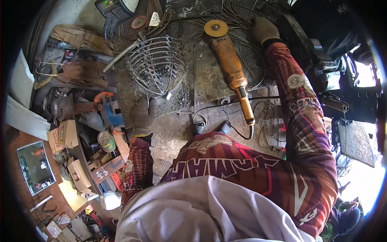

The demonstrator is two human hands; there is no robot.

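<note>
A bowl-shaped cage of welded metal rods [155, 66] lies on the dark metal worktable [207, 90], left of centre. By its near end, at the table's front edge, is my left hand [143, 117] in a knitted work glove. Its fingers look curled; a thin rod shows just above them, and what they hold is unclear. My right arm stretches to the far right of the table. There my gloved right hand [266, 30] is beside long thin metal rods [238, 18], its fingers hidden from view. Between the hands lies an orange angle grinder [229, 60] with a round yellowish disc [216, 28].
The grinder's black cable [231, 103] runs across the table's front edge. A metal bar [121, 55] lies left of the cage, near a reddish disc [138, 22]. At left, shelves hold cartons [78, 173] and a tin [105, 139]. Another person [348, 220] is at lower right.
</note>
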